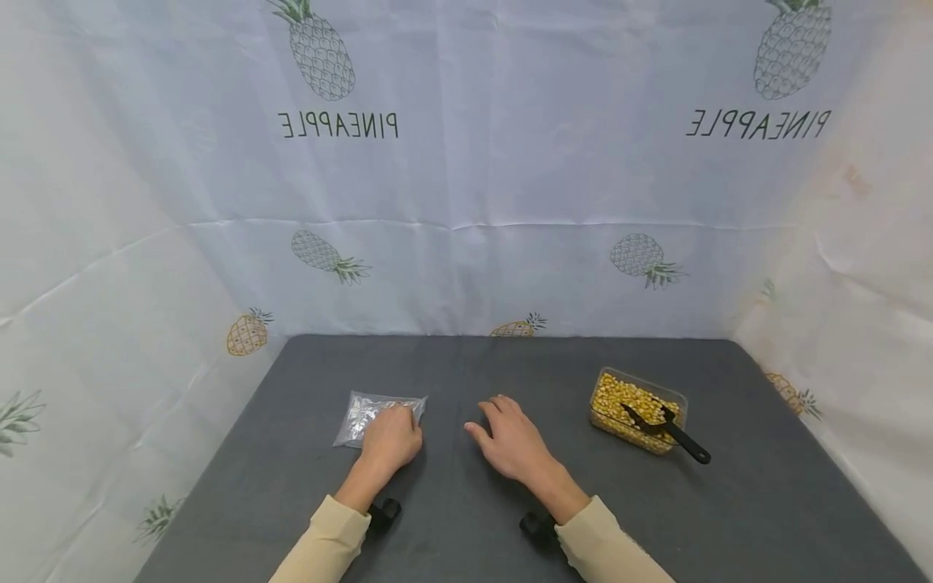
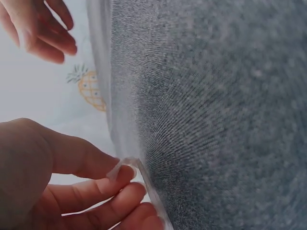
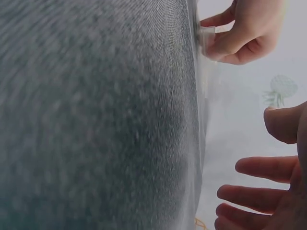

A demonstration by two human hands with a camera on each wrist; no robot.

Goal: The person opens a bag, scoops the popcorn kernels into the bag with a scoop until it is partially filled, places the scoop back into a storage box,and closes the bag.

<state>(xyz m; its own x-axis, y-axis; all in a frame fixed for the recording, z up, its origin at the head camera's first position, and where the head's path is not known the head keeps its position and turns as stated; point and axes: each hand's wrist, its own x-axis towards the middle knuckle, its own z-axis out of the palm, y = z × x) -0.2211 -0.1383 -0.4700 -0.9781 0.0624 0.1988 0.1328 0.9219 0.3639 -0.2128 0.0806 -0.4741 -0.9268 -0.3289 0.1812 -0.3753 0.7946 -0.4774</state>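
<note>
A clear plastic bag (image 1: pixel 360 416) lies flat on the dark table, left of the middle. My left hand (image 1: pixel 391 440) pinches its right edge; in the left wrist view the thumb and forefinger close on a bit of the clear film (image 2: pixel 131 162). Right of the bag, my right hand (image 1: pixel 513 441) hovers over the table with nothing in it. Its fingers (image 3: pixel 259 198) are spread and fairly straight in the right wrist view. Farther right stands a clear plastic tub (image 1: pixel 611 423) of yellow corn kernels (image 1: pixel 622 396), with a black scoop (image 1: pixel 681 440) resting in it, handle over the rim.
The dark grey table (image 1: pixel 466 518) has rounded far corners. White cloth (image 1: pixel 466 178) printed with pineapples hangs behind it and along both sides. A small black device sits at each wrist, below the cuffs of the pale sleeves (image 1: pixel 328 534).
</note>
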